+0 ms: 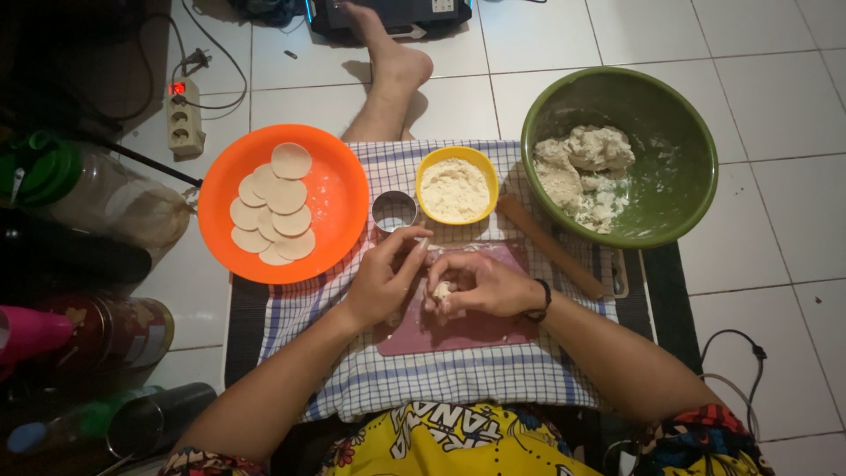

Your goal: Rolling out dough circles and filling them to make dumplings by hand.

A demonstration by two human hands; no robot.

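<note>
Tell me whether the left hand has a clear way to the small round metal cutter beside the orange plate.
Probably yes. The left hand lies just below the round metal cutter, with only bare checked cloth between them. It does share a small dough piece with the right hand.

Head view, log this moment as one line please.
left hand: pinching small pale dough piece | right hand: cupping it | under: dark red cutting board | nearby: round metal cutter, yellow flour bowl
</note>
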